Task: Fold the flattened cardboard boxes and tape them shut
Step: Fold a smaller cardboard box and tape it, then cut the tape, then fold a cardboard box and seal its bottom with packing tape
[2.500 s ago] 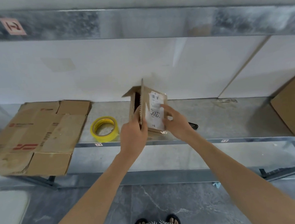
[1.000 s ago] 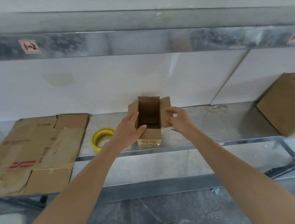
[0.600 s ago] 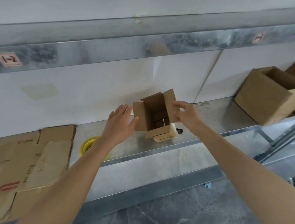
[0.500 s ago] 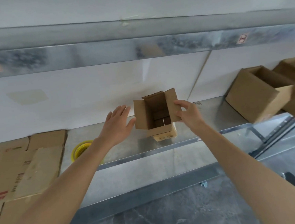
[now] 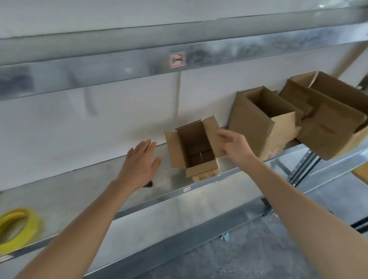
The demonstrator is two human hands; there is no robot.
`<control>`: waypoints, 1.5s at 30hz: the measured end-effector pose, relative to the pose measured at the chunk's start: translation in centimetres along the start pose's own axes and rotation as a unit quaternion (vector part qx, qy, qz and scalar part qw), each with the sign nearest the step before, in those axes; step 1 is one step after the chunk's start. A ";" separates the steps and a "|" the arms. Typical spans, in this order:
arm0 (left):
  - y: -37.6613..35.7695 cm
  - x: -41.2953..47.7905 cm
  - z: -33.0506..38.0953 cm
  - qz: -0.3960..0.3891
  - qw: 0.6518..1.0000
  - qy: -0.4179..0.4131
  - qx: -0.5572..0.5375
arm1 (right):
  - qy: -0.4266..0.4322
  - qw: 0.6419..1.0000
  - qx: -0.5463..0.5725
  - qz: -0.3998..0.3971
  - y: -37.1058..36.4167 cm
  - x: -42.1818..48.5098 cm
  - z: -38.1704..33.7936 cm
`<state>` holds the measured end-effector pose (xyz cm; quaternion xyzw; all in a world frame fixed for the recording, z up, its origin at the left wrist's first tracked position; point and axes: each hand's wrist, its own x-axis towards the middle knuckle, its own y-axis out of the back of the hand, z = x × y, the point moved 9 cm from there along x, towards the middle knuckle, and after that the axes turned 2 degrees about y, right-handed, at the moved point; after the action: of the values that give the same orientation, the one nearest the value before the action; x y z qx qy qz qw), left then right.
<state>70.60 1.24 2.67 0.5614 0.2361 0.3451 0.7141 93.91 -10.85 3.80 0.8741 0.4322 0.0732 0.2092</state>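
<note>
While your right hand (image 5: 234, 145) pinched a flap of the box (image 5: 198, 151), your flat, empty left hand (image 5: 142, 161) should've braced the other side.

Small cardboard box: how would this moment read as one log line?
small box: upright, top flaps open | right hand: pinches right flap | left hand: open, off the box | yellow tape roll: on shelf

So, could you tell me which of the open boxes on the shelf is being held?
The smallest box, leftmost of the three: the right hand pinches its right flap, while both larger boxes sit untouched.
</note>
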 end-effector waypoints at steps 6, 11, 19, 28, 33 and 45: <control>-2.0 3.1 7.4 -0.003 0.999 0.018 -0.039 | 0.008 0.998 -0.054 -0.021 5.0 3.6 2.9; -3.5 3.5 12.0 -0.021 0.993 0.025 -0.116 | 0.037 0.993 -0.108 -0.026 6.2 5.4 3.2; -5.6 3.9 14.4 -0.052 0.972 0.037 -0.225 | 0.071 0.987 -0.144 -0.008 6.2 6.1 2.7; -10.2 4.9 16.8 -0.092 0.963 0.015 -0.253 | 0.114 0.980 -0.165 -0.007 6.7 5.1 0.9; -10.1 7.1 17.5 -0.043 0.968 0.044 -0.244 | 0.118 0.973 -0.196 -0.018 7.2 3.6 0.8; -8.8 7.7 17.4 -0.081 0.988 -0.006 -0.132 | 0.159 0.950 -0.259 -0.074 6.0 1.9 0.4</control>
<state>90.19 -5.21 -0.94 0.4434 0.2290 0.3110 0.8089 99.54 -12.75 5.92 0.7321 0.4897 0.3054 0.3619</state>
